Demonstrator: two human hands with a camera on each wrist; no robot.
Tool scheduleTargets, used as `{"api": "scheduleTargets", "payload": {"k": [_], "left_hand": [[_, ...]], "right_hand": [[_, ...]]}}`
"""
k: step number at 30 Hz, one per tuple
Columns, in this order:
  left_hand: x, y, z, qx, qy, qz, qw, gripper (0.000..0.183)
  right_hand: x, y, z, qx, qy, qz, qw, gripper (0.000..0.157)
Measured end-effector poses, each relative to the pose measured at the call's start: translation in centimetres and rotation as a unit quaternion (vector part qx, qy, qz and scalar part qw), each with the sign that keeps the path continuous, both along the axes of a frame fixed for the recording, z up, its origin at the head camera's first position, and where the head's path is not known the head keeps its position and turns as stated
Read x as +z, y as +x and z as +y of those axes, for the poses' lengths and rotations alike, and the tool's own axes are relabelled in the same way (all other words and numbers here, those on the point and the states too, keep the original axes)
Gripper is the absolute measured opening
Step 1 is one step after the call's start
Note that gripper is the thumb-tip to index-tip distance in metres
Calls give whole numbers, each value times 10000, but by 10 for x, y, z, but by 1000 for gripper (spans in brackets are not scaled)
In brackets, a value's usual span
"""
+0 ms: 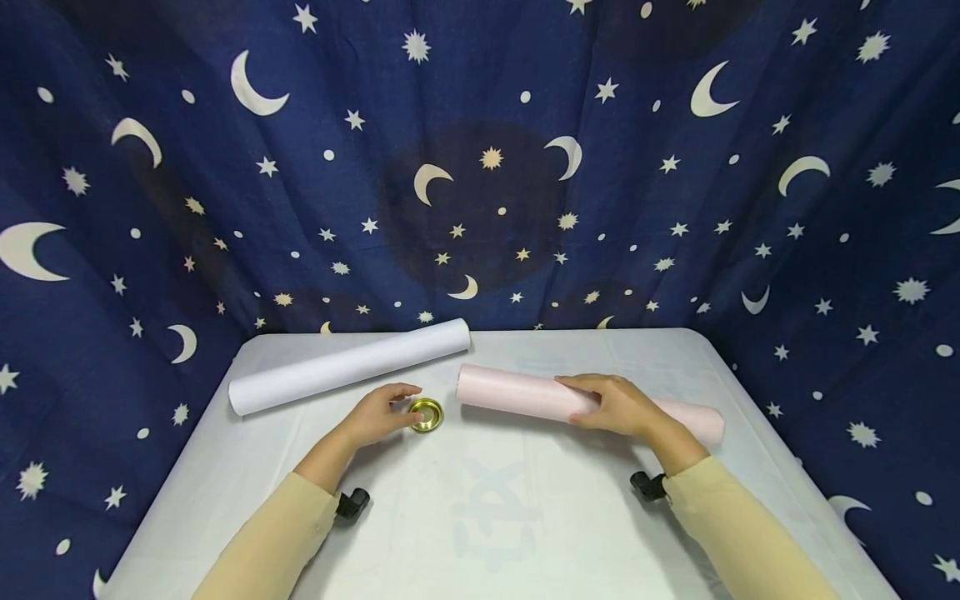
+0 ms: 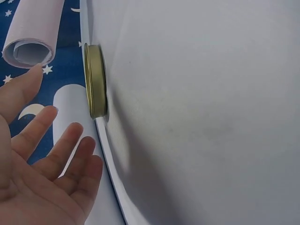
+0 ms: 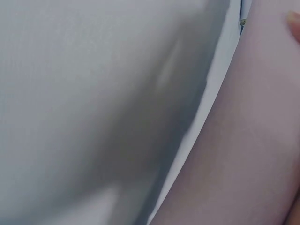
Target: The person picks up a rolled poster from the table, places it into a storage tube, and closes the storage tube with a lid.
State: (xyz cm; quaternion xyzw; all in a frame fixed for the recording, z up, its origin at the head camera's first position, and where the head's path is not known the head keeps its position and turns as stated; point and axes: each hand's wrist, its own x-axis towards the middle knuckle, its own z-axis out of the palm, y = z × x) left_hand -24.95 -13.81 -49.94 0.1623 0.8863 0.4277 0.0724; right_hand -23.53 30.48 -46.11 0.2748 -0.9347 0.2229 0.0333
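Note:
A pale pink paper roll [image 1: 517,395] lies slanted on the right half of the white table. My right hand [image 1: 611,404] grips it from above near the middle, thumb on the near side. In the right wrist view the pink roll [image 3: 234,140] fills the right part, with only a fingertip showing. A small, shallow, round gold tin [image 1: 429,416] sits left of the roll. Beside it my left hand [image 1: 381,414] holds its fingers spread; the left wrist view shows a gap between those fingers [image 2: 70,138] and the gold tin [image 2: 97,80].
A white paper roll [image 1: 348,367] lies at the back left of the white table [image 1: 585,517]. Dark blue cloth [image 1: 495,100] with moons and stars surrounds the table's back and sides. A small black device [image 1: 352,503] is on the left wrist, another [image 1: 647,486] on the right.

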Motion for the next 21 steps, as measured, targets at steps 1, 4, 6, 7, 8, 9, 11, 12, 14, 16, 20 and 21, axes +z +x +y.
{"api": "scheduleTargets", "payload": {"k": [1, 4, 6, 7, 8, 9, 11, 12, 14, 16, 20, 21], "left_hand": [[0, -1, 0, 8, -54, 8, 10000, 50], [0, -3, 2, 9, -147, -29, 9999, 54], [0, -4, 2, -27, -168, -83, 9998, 58], [-1, -5, 3, -66, -201, -91, 9997, 60], [-2, -6, 3, -114, -244, -91, 9996, 62], [-3, -7, 4, -157, -301, -74, 9994, 63], [-5, -9, 5, -255, -484, 10, 9985, 66], [-6, -9, 6, -289, -604, 62, 9977, 68], [-7, -10, 7, -339, -804, 183, 9960, 70], [-8, -10, 8, -337, -965, 208, 9945, 73], [-9, -9, 10, -226, -1168, 140, 9928, 77], [-9, -9, 11, -192, -1207, 116, 9924, 78]], "right_hand": [[-1, -1, 1, -23, 4, 21, 10000, 68], [-2, -2, 3, -81, -10, 29, 10000, 68], [-2, -3, 3, -111, -18, 19, 9999, 69], [-2, -3, 4, -120, -7, 14, 9999, 69], [-1, -4, 4, -132, -3, -8, 9999, 69], [-1, -4, 4, -137, 8, -15, 9999, 69], [-1, -5, 5, -148, 22, -21, 9999, 69], [-1, -5, 5, -153, 23, -28, 9999, 69], [-2, -6, 5, -158, 35, -23, 9999, 69], [-2, -6, 5, -166, 46, -28, 9998, 68], [-3, -6, 5, -167, 56, -49, 9998, 69], [-3, -7, 5, -161, 63, -48, 9998, 69]]}}
